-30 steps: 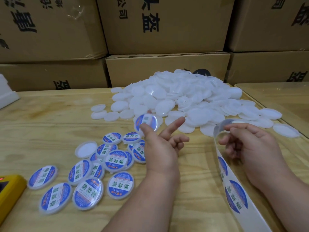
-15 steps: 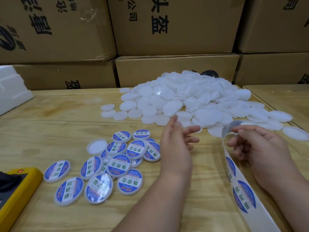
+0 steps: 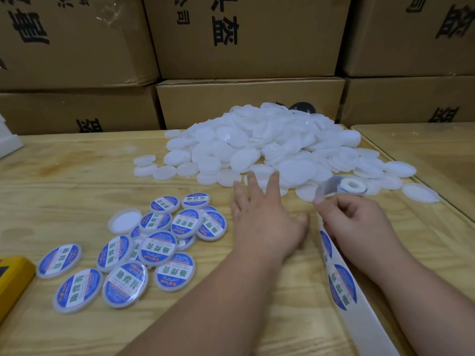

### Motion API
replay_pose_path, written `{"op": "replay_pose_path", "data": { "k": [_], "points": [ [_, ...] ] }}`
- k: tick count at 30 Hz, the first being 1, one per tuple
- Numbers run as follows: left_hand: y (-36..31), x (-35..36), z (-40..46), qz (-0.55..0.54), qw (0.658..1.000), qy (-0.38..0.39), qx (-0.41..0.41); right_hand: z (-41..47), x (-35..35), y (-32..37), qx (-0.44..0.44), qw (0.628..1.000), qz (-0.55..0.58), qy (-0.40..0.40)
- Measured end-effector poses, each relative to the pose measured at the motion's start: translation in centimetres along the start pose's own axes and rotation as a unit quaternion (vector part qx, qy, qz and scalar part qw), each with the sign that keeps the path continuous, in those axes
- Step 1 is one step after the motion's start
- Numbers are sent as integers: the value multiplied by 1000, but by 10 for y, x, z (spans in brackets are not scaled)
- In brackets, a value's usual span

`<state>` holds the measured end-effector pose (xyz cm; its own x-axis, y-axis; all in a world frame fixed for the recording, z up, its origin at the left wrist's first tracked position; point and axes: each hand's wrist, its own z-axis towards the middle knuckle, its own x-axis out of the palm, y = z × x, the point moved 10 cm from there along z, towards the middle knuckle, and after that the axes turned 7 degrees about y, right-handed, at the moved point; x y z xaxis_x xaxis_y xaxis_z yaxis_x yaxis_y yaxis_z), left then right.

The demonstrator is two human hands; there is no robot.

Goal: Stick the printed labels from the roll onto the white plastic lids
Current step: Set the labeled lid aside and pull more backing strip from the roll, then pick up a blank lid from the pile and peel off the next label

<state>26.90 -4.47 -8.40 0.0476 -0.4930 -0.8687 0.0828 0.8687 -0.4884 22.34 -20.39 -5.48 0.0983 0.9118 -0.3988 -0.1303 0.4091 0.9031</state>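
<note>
A big heap of plain white plastic lids [image 3: 259,147] lies at the back of the wooden table [image 3: 64,181]. Several lids with blue printed labels [image 3: 159,249] lie in a loose cluster at the front left. My left hand [image 3: 264,217] reaches forward with straight fingers, its tips at the near edge of the white heap, holding nothing. My right hand [image 3: 352,222] pinches the label strip [image 3: 339,281], a white backing with blue round labels that runs down to the lower right. The strip curls over into a small roll [image 3: 350,187] just beyond my right hand.
Stacked cardboard boxes [image 3: 246,47] wall off the back of the table. A yellow device [image 3: 12,278] sits at the left edge. One unlabelled lid [image 3: 124,220] lies open side up by the labelled cluster. A second table top [image 3: 424,150] adjoins on the right.
My left hand let go of a labelled lid, which now lies among the labelled cluster, and then stretched forward to the white heap. My right hand kept its pinch on the strip.
</note>
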Motion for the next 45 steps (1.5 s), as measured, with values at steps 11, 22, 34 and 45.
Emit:
{"op": "replay_pose_path", "data": {
  "k": [11, 22, 34, 45],
  "points": [
    [-21, 6, 83, 123, 992, 11, 32, 7, 1, -5, -14, 1000, -23, -7],
    [-35, 15, 95, 118, 989, 50, 76, 2, 7, 2, -2, 981, -159, 110],
    [-42, 14, 41, 52, 985, 54, 155, 1, -10, -17, 78, 991, 72, 82],
    [-33, 10, -34, 46, 989, 38, 135, -5, -17, -16, 80, 987, 129, 48]
  ]
}}
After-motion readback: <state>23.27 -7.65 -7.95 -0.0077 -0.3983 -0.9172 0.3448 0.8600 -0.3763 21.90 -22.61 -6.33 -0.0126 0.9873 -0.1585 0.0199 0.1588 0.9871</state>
